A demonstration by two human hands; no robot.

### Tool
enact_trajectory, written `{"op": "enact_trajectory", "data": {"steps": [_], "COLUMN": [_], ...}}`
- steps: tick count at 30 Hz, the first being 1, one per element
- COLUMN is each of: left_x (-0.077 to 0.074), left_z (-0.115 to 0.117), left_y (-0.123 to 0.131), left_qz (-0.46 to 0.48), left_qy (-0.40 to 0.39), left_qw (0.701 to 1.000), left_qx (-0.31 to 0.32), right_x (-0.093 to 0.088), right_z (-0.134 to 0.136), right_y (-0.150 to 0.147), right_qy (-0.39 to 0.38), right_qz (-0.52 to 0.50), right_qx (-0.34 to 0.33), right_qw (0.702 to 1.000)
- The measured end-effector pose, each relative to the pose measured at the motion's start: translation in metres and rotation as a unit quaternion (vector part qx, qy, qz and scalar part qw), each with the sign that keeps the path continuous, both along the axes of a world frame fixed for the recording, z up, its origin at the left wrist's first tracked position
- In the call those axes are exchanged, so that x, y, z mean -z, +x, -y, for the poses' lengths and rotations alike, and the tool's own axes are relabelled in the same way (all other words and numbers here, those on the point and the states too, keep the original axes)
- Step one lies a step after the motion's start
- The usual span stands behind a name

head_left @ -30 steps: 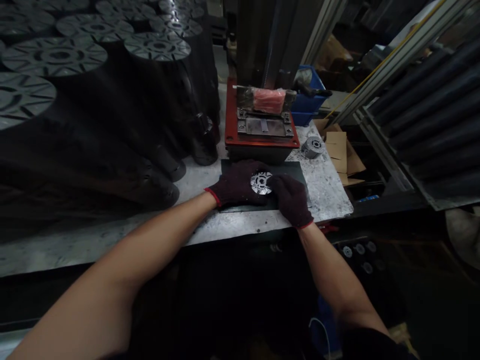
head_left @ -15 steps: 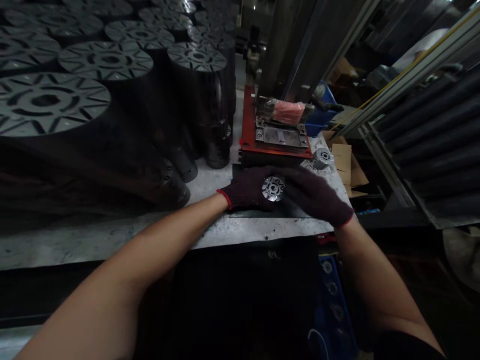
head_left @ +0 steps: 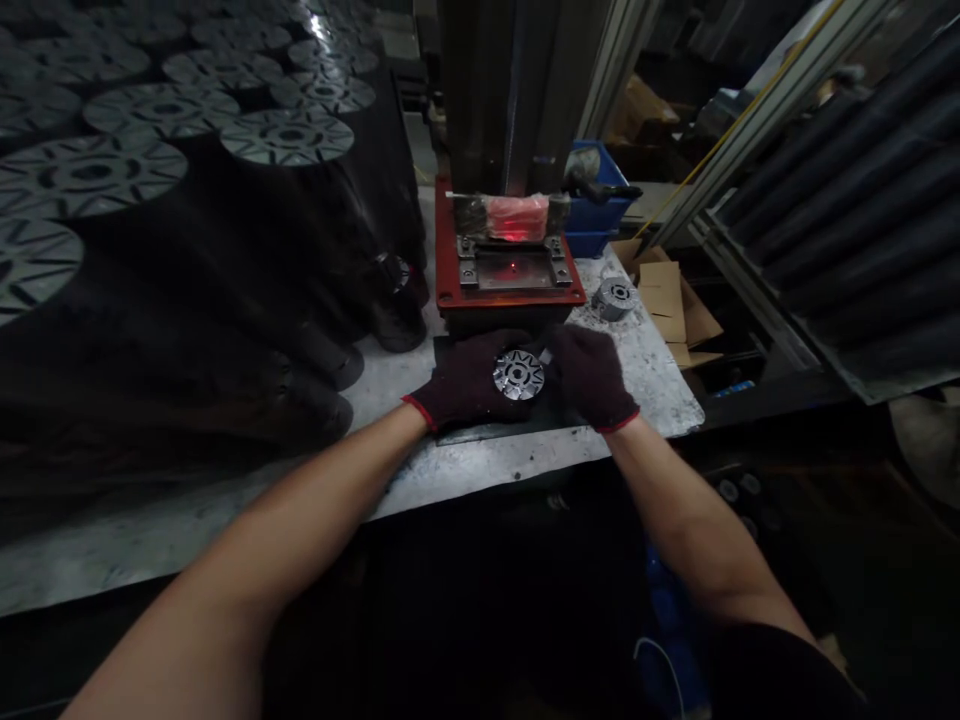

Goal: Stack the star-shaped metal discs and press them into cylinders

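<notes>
My left hand [head_left: 472, 378], in a dark knitted glove with a red cuff, is closed around the side of a small rotor core [head_left: 518, 374]. The core's round, slotted end faces up, over a dark mat [head_left: 480, 431] on the bench. Just to the right of the core is my right hand [head_left: 590, 374], gloved alike, with its fingers pinched together. A small silvery flat piece [head_left: 546, 356] shows at its fingertips, close to the core's edge; its kind cannot be made out.
A red-based machine [head_left: 445, 240] with a metal fixture [head_left: 514, 270] stands just beyond my hands, a red light spot on it. Another rotor core [head_left: 616, 298] sits to its right. Tall stacks of cores [head_left: 289, 138] crowd the left. Behind are a blue bin [head_left: 592, 215] and cardboard box [head_left: 660, 300].
My right hand has gone from lying stretched beside the core to a pinch with a small silvery piece. A red light now shows on the machine. The camera view has shifted.
</notes>
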State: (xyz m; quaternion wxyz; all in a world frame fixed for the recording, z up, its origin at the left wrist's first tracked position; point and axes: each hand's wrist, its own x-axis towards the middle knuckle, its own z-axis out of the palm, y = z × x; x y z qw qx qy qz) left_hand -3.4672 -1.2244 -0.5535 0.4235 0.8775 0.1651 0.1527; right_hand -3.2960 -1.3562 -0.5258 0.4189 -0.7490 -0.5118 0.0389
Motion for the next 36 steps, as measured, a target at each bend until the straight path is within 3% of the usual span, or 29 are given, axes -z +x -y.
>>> {"op": "enact_trajectory", "data": {"steps": [2, 4, 10, 15, 19, 22, 23, 25, 27, 29, 31, 33, 36], "left_x": [0.001, 0.001, -0.003, -0.005, -0.001, 0.001, 0.001, 0.0, -0.001, -0.001, 0.0, 0.0, 0.0], "left_z": [0.0, -0.001, 0.001, 0.0, -0.003, -0.004, -0.004, -0.003, -0.003, -0.003, -0.002, -0.001, 0.001], "left_y": [0.001, 0.002, 0.002, 0.0, -0.004, -0.006, -0.006, -0.006, -0.006, -0.004, -0.003, -0.001, 0.0], "left_qz": [-0.001, -0.003, -0.019, -0.007, -0.004, -0.024, -0.026, -0.015, 0.001, 0.011, 0.011, 0.006, 0.0], "left_qy": [0.003, 0.001, 0.0, 0.001, -0.004, -0.008, -0.007, -0.003, -0.001, 0.004, 0.006, 0.015, 0.031], "left_qw": [1.0, 1.0, 1.0, 1.0, 1.0, 1.0, 1.0, 1.0, 1.0, 0.999, 0.999, 1.0, 0.999], "left_qx": [0.002, 0.0, 0.003, 0.015, 0.027, 0.009, 0.007, 0.017, 0.031, 0.033, 0.031, 0.026, 0.016], "right_x": [0.018, 0.027, 0.023, -0.012, -0.054, -0.066, -0.065, -0.054, -0.035, -0.01, 0.013, 0.03, 0.04], "right_z": [0.012, 0.014, 0.024, 0.026, -0.032, -0.072, -0.075, -0.064, -0.035, -0.004, 0.019, 0.028, 0.024], "right_y": [-0.005, -0.006, -0.008, -0.006, 0.016, 0.034, 0.037, 0.034, 0.023, 0.009, -0.001, -0.006, -0.007], "right_qy": [-0.021, -0.03, -0.059, -0.068, -0.022, -0.045, -0.043, -0.013, 0.029, 0.03, -0.004, -0.031, -0.04], "right_qz": [-0.062, -0.06, 0.03, 0.204, 0.333, 0.395, 0.398, 0.355, 0.238, 0.1, 0.021, 0.014, 0.047], "right_qx": [0.003, 0.011, -0.009, -0.091, -0.106, -0.18, -0.19, -0.161, -0.092, -0.049, -0.045, -0.045, -0.034], "right_qw": [0.998, 0.998, 0.998, 0.972, 0.937, 0.9, 0.897, 0.921, 0.967, 0.993, 0.999, 0.998, 0.998]}}
